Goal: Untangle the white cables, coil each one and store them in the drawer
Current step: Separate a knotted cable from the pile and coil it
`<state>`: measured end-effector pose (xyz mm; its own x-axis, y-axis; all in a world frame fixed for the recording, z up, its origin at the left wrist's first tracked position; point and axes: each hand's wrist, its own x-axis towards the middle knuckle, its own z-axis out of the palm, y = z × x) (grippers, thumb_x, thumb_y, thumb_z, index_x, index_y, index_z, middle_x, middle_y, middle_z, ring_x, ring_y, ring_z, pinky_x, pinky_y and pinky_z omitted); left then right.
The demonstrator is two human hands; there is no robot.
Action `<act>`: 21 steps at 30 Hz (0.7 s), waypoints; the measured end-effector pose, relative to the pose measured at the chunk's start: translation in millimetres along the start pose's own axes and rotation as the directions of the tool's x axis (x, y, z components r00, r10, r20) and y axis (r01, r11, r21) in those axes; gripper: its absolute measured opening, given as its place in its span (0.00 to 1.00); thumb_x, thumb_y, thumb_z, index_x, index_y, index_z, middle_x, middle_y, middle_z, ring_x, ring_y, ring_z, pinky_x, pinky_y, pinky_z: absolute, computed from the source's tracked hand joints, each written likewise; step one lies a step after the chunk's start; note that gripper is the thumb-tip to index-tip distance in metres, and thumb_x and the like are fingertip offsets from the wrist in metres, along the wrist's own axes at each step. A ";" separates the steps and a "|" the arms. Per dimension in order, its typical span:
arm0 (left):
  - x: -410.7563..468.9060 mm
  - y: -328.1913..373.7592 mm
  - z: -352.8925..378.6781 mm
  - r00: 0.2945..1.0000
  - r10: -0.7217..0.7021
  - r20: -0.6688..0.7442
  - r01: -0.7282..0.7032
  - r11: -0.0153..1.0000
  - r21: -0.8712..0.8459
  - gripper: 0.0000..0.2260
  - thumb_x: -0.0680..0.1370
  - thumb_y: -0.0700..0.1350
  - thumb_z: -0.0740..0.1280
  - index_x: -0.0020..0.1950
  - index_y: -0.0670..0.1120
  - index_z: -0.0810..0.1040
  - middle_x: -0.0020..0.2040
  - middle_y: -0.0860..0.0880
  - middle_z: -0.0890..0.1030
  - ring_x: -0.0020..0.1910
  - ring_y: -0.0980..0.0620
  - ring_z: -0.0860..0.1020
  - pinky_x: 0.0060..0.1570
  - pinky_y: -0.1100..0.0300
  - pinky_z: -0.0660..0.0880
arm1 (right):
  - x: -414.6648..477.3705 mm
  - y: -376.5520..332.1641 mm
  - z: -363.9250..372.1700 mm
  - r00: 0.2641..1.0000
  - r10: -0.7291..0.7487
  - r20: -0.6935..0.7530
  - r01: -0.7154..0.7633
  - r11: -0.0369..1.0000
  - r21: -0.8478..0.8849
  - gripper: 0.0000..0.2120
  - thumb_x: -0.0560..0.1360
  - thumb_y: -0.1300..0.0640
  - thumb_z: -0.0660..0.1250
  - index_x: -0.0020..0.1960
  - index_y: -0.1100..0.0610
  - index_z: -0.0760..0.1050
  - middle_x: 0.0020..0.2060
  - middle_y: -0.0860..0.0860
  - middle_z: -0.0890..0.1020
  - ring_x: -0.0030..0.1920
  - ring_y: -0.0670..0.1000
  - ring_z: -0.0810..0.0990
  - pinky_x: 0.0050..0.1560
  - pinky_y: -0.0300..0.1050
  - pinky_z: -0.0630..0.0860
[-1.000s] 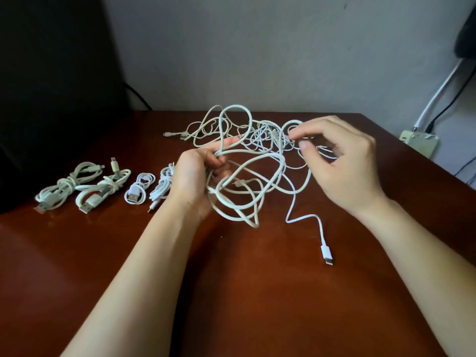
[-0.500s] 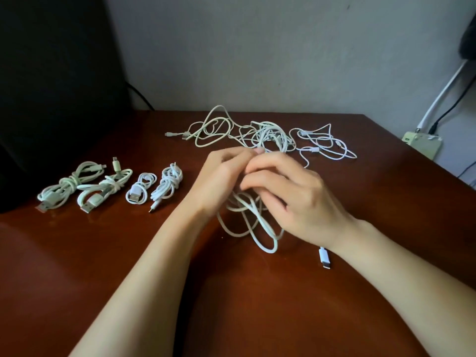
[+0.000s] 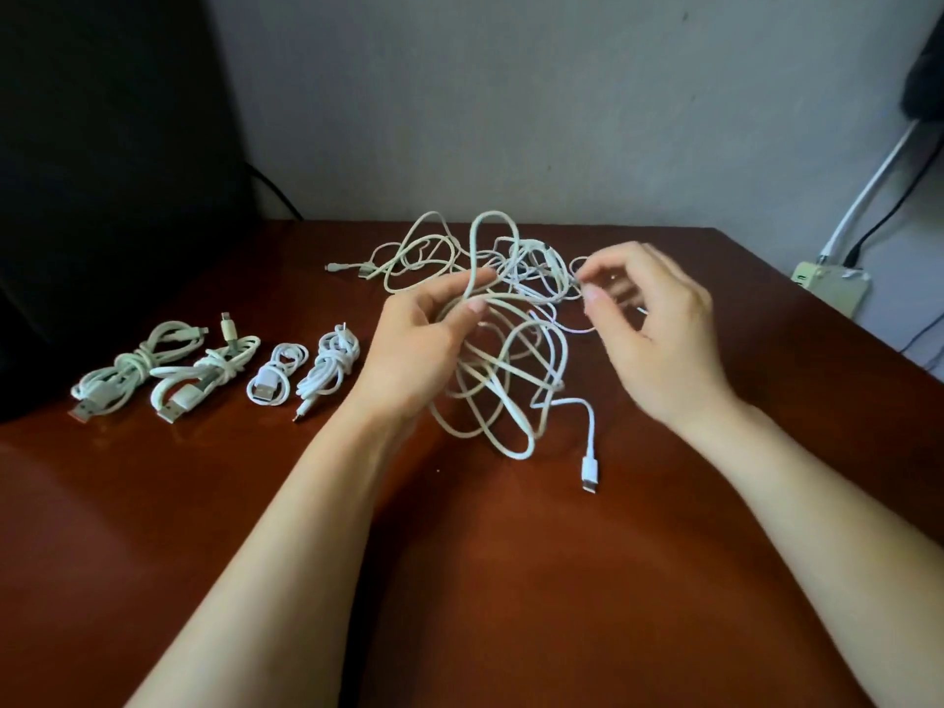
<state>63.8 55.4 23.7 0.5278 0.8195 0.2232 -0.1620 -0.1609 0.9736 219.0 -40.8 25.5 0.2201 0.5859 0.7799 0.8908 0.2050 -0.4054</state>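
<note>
A tangle of white cables (image 3: 505, 350) lies at the middle of the brown table (image 3: 511, 580), part of it lifted. My left hand (image 3: 424, 344) grips several thick loops of the tangle between thumb and fingers. My right hand (image 3: 659, 324) is raised to the right of it, blurred, and pinches a thin strand between thumb and forefinger. A loose end with a white plug (image 3: 589, 471) lies on the table below the tangle. No drawer is in view.
Several coiled white cables lie in a row at the left: (image 3: 127, 370), (image 3: 204, 375), (image 3: 276, 373), (image 3: 327, 367). A dark object (image 3: 102, 171) stands at the far left. A power strip (image 3: 830, 288) with wall cables sits off the table's right edge.
My hands were together over the tangle half a second ago. Now the right hand has moved up and right, drawing a thin strand, and the left has lifted the thick loops.
</note>
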 end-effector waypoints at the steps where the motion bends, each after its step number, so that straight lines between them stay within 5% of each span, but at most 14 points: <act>1: 0.3 0.2 -1.1 0.999 0.023 -0.029 -0.023 1.000 0.004 0.12 0.79 0.35 0.63 0.54 0.50 0.81 0.45 0.46 0.85 0.43 0.48 0.82 0.50 0.53 0.79 | 0.5 5.8 0.4 0.995 0.062 0.082 -0.061 0.998 -0.025 0.04 0.75 0.62 0.66 0.49 0.57 0.77 0.41 0.47 0.78 0.39 0.46 0.77 0.42 0.35 0.74; 4: 0.6 0.0 -5.1 0.995 0.049 -0.082 -0.053 0.997 -0.051 0.13 0.78 0.35 0.63 0.52 0.50 0.82 0.39 0.50 0.83 0.39 0.52 0.80 0.48 0.55 0.77 | -2.7 14.0 6.5 0.939 0.177 0.295 -0.171 0.984 -0.048 0.06 0.73 0.60 0.69 0.49 0.52 0.76 0.41 0.44 0.80 0.41 0.43 0.78 0.48 0.40 0.75; 9: 1.7 6.8 -10.1 0.993 0.036 -0.113 -0.065 0.961 -0.270 0.14 0.77 0.31 0.59 0.51 0.45 0.82 0.37 0.52 0.82 0.33 0.60 0.77 0.37 0.68 0.73 | -5.7 4.3 7.0 0.857 0.166 0.488 -0.250 0.962 0.111 0.12 0.79 0.62 0.62 0.56 0.46 0.73 0.50 0.35 0.78 0.50 0.32 0.76 0.53 0.24 0.68; 16: 1.7 9.1 -13.7 0.998 0.068 -0.001 -0.063 0.926 -0.372 0.14 0.77 0.30 0.56 0.55 0.40 0.78 0.33 0.55 0.81 0.29 0.62 0.75 0.32 0.72 0.70 | -17.2 9.7 20.3 0.711 0.189 0.677 -0.378 0.915 0.143 0.16 0.83 0.56 0.53 0.61 0.36 0.69 0.58 0.28 0.71 0.61 0.25 0.66 0.64 0.23 0.57; 21: 1.0 7.9 -15.2 0.998 0.049 0.028 -0.034 0.914 -0.404 0.14 0.76 0.30 0.56 0.54 0.40 0.78 0.32 0.54 0.78 0.28 0.61 0.73 0.30 0.71 0.67 | -17.4 17.6 20.8 0.660 0.245 0.711 -0.370 0.929 0.024 0.19 0.83 0.49 0.51 0.70 0.51 0.71 0.65 0.42 0.73 0.67 0.39 0.68 0.72 0.38 0.59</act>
<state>50.4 63.3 30.9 0.5420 0.7952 0.2719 -0.5024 0.0472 0.8633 222.5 -31.0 -5.1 0.0807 0.9938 0.0763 0.7366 -0.0079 -0.6763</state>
